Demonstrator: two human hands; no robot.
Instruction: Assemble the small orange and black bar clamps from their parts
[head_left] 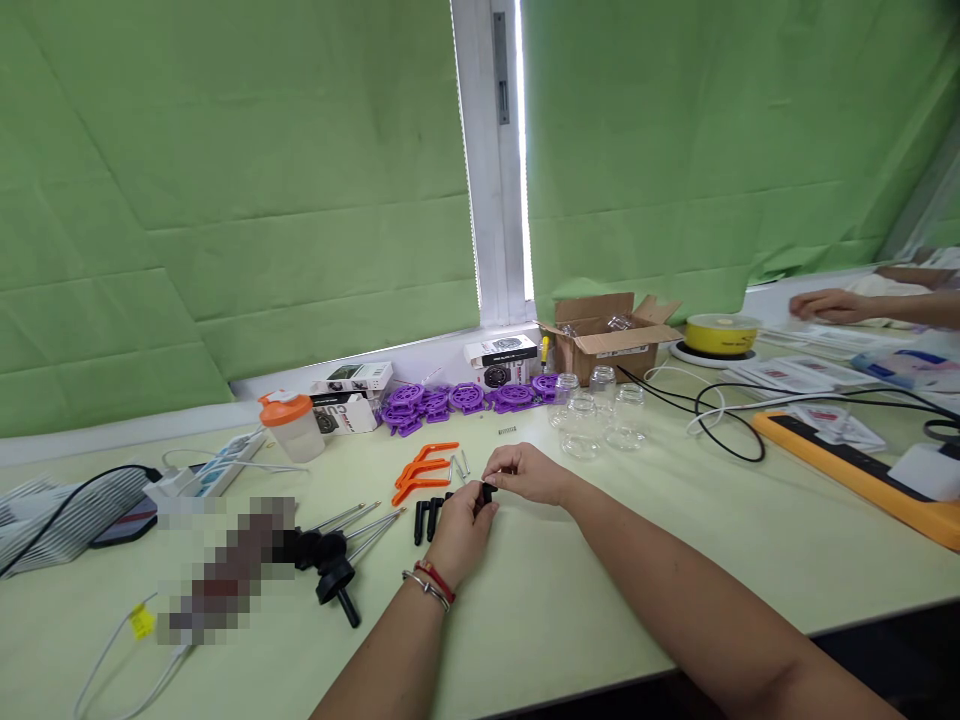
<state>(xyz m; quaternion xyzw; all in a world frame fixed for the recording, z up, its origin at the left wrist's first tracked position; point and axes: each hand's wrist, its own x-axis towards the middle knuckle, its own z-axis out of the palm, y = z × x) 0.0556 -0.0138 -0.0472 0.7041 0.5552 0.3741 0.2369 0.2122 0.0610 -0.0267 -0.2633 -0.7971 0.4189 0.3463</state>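
Observation:
My left hand [461, 525] is closed around a small black plastic part [488, 491], mostly hidden by the fingers. At its upper end, my right hand [531, 474] pinches at the same part with thumb and fingertips. Several black plastic pieces [421, 522] lie just left of my left hand. Beyond them are orange plastic frames [420, 474] and thin metal pins [456, 470]. A coil spring [508, 431] lies farther back. To the left rest several black rod-and-cap assemblies [335, 574] with metal shafts.
Purple plastic wheels [466, 398], clear glass jars [581, 425] and an open cardboard box [615, 340] line the back. An orange-lidded cup [291, 427] and power strip [229, 462] stand left. Cables and an orange-black bar [855, 475] lie right, near another person's hand [829, 304].

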